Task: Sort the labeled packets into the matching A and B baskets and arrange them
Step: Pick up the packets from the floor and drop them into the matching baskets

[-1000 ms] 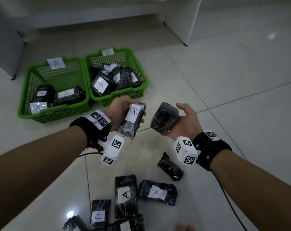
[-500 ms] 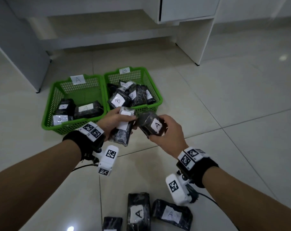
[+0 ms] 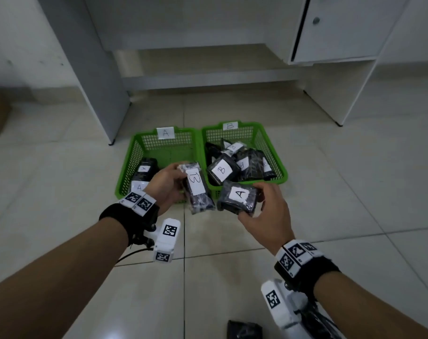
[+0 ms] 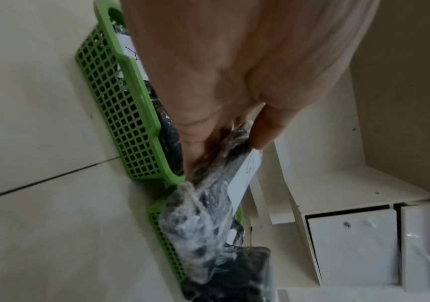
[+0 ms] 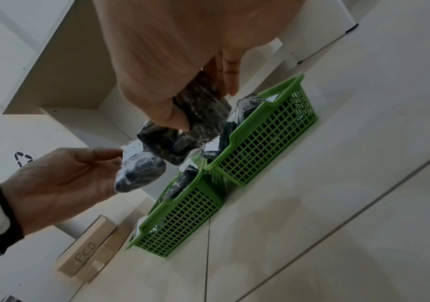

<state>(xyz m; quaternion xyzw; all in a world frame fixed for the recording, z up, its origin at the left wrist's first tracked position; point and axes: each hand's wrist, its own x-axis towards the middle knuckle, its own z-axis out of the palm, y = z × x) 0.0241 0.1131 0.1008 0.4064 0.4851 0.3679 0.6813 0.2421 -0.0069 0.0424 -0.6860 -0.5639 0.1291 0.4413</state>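
Left hand (image 3: 167,184) gripping B packet (image 3: 197,189), right hand (image 3: 269,211) gripping A packet (image 3: 238,197). Both packets hanging in air, just before green A basket (image 3: 137,152) and B basket (image 3: 276,155) sitting on floor (image 3: 354,192).

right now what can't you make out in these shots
- Head view: dark packet at the bottom edge is cut off; no label shows.
- Head view: the A basket holds packets partly covered by the left hand and its B packet, so no count.
- Left wrist view: the B packet's label is edge-on, unreadable.
- Right wrist view: the right hand hides the A packet label.
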